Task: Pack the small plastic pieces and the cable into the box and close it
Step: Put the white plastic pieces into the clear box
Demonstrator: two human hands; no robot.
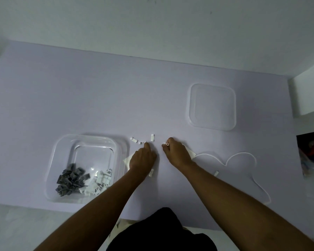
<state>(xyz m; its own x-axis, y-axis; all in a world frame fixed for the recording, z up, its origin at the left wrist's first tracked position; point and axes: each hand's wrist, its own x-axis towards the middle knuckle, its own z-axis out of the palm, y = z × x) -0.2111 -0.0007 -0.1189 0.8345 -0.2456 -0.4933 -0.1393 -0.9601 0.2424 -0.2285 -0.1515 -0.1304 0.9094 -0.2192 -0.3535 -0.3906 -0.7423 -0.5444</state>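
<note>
A clear plastic box point(62, 151) sits at the left, holding several grey pieces point(70, 180) and white pieces point(100, 182) in its near part. Its clear lid point(212, 106) lies apart at the back right. A few loose white pieces point(143, 140) lie on the mat between box and hands. My left hand point(143, 157) rests knuckles up with its fingertips touching those pieces. My right hand point(176, 153) pinches a small white piece between its fingertips. A white cable point(241, 156) snakes across the mat at the right, untouched.
White paper or plastic wrapping point(190, 152) lies under both hands. The lilac mat point(98, 96) covers the table. A white block point(310, 91) stands at the right edge, with a dark colourful item point(312, 153) below it. A wall runs behind.
</note>
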